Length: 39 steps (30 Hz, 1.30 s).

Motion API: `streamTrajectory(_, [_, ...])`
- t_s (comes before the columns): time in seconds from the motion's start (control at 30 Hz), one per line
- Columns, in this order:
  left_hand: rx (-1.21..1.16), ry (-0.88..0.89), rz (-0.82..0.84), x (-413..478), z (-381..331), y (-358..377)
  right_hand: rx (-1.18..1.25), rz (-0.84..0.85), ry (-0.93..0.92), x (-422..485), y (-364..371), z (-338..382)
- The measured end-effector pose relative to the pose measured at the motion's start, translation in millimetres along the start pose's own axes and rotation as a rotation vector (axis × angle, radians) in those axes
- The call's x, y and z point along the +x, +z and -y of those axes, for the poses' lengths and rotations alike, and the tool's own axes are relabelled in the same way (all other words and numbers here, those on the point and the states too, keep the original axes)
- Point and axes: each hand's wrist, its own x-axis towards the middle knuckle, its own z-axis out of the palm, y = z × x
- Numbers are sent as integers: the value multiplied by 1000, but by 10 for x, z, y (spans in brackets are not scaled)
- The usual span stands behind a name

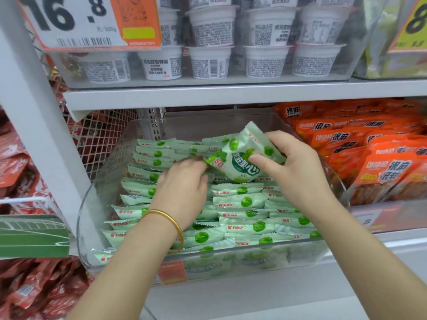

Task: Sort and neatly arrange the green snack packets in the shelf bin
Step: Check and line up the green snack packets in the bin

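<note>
**One packet lifted, rows waiting below**

At the far left hang red crinkled packets (13, 158), no concern of mine. My clear plastic shelf bin (99, 181) sits on the middle shelf. It is filled with rows of flat pale green film snack packets (240, 202), which lie overlapped from near to far.

My left hand (182, 183), with a gold bangle (172, 227) on the wrist, hovers over the left rows, fingers bent. The tips reach the lower left corner of the raised packet, but blur keeps me from telling whether they grip it.

That pale green pillow-shaped snack packet (242, 158) is above the rows in the bin's far half, tilted, its face towards me. My right hand (298, 174) pinches its right side, thumb on the front, fingers behind.

I judge it light, soft and puffy, with slick film that creases easily. I would take it by the crimped end seams or flat across both faces, never squeezing the middle.

Orange foil packets (381, 167) fill the space to the right.
</note>
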Motion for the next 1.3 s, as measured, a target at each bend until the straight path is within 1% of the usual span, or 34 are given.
streamTrajectory(0.07, [98,-8,86,-7,-5,19,-110,42,-32,6,6,-11])
streamTrajectory(0.13, [133,-10,101,-10,-10,24,-178,74,-62,18,-5,-18])
streamTrajectory(0.33, [100,-24,94,-15,-16,-3,-359,157,-188,75,10,9])
streamTrajectory(0.5, [68,-15,83,-18,13,-1,-511,263,-220,107,136,39])
streamTrajectory(0.6, [18,-22,69,-13,42,7,-649,335,-236,102,244,35])
streamTrajectory(0.67, [-19,-22,40,-9,51,3,-645,358,-186,123,230,47])
streamTrajectory(0.77, [-109,30,-60,-12,29,-30,-566,265,-153,200,111,50])
streamTrajectory(0.83, [-146,96,-103,-6,8,-39,-582,254,-157,215,102,19])
streamTrajectory(0.9, [-107,127,-89,18,6,-5,-616,321,-148,179,179,-18])
streamTrajectory(0.97, [-43,103,-57,39,14,43,-650,369,-138,148,241,-44])
streamTrajectory(1.1, [2,74,-37,74,26,84,-658,305,-148,180,197,-73])
streamTrajectory(1.2, [30,66,10,93,30,93,-645,342,-152,162,218,-65])
streamTrajectory(1.23, [18,66,6,96,26,86,-625,350,-139,167,208,-68])
streamTrajectory(1.3, [-63,70,-55,122,24,54,-564,325,-94,212,149,-75])
